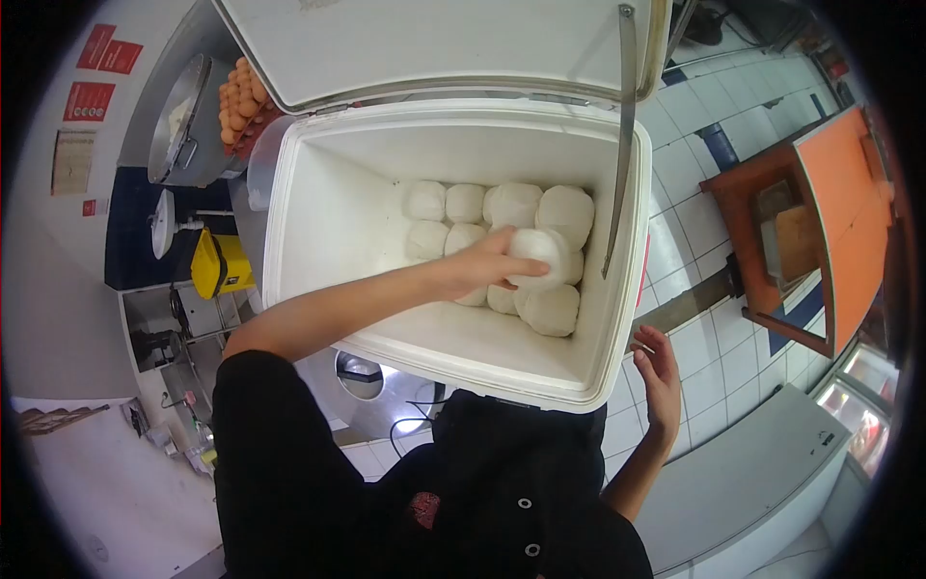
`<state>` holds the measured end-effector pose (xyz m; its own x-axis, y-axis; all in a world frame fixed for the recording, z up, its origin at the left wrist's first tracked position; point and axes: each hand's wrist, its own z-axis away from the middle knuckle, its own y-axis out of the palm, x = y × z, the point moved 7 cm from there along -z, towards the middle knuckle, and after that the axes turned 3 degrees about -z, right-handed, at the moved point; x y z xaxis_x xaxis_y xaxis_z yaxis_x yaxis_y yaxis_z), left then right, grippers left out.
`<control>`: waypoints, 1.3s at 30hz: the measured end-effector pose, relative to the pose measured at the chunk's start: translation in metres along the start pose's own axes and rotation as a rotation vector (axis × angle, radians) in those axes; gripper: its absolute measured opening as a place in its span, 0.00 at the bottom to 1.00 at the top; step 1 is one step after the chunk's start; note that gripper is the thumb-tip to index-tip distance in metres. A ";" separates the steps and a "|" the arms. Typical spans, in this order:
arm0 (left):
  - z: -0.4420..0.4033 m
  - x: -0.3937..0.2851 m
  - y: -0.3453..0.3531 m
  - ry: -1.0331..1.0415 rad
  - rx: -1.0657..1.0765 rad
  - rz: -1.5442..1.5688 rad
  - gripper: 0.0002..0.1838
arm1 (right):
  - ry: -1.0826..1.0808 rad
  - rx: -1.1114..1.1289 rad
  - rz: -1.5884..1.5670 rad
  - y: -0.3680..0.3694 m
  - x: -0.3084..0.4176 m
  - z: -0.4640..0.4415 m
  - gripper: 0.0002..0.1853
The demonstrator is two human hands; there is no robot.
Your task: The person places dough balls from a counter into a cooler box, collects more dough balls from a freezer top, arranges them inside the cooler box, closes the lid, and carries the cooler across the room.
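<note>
1. Left hand (487,267): grasping a white ball (536,259), fingers over its side, inside the white cooler (338,217), toward its right end.
2. Right hand (658,372): released, fingers loosely curled, just outside the cooler's right wall.
3. White rounded lumps (425,201): grouped in rows on the cooler's floor, middle to right end, below and around the held ball; some touching.
4. Lid (434,48): open at the cooler's far side.
5. Egg trays (241,108): beyond the cooler's far left corner, near a metal pot (183,121).
</note>
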<state>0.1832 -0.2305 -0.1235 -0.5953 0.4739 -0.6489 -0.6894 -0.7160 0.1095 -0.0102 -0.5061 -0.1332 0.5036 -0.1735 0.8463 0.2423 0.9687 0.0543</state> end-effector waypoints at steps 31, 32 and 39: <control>-0.059 0.105 -0.247 -0.206 -0.680 -0.107 0.50 | 0.008 -0.061 0.022 -0.014 -0.001 0.007 0.24; -0.059 0.104 -0.244 -0.196 -0.628 -0.080 0.50 | 0.018 -0.061 0.032 -0.013 0.001 0.007 0.25; 0.023 0.036 -0.167 -0.136 -0.446 -0.045 0.34 | 0.030 -0.029 0.018 -0.008 -0.005 -0.004 0.25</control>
<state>0.2677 -0.0825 -0.1476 -0.6377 0.5514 -0.5378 -0.4890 -0.8293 -0.2704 -0.0117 -0.5140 -0.1402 0.5328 -0.1622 0.8306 0.2572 0.9661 0.0237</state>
